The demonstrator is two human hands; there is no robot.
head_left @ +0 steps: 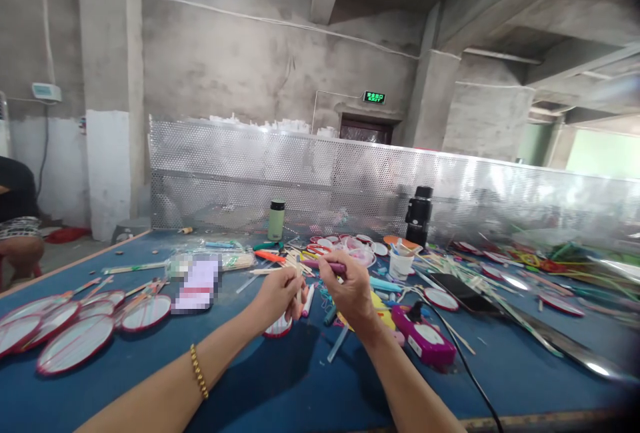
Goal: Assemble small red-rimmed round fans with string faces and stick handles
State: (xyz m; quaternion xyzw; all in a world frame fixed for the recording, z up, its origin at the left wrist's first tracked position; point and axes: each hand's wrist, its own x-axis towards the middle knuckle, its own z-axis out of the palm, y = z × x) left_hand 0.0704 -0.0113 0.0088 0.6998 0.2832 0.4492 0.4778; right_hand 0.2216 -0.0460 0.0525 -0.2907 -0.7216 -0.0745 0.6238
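My left hand (284, 294) is closed, pinching a thin pale stick (299, 265) that points upward. Just beneath that hand shows part of a small white disc with a red rim (278, 329); whether it is joined to the stick I cannot tell. In my right hand (353, 289) lies a purple marker (324, 265), gripped between thumb and fingers with its end toward the left hand. The marker's tip and the stick are close together. Between the hands, a white-and-pink pen (309, 301) rests on the table.
Red-rimmed white paddles (77, 345) are piled at left, near a blurred-out flat object (197, 284). A purple box (424, 339) with a black cable sits at right. Behind stand a green bottle (276, 221), a black flask (419, 218) and a white cup (401, 264). A perforated metal screen (350, 179) lines the back.
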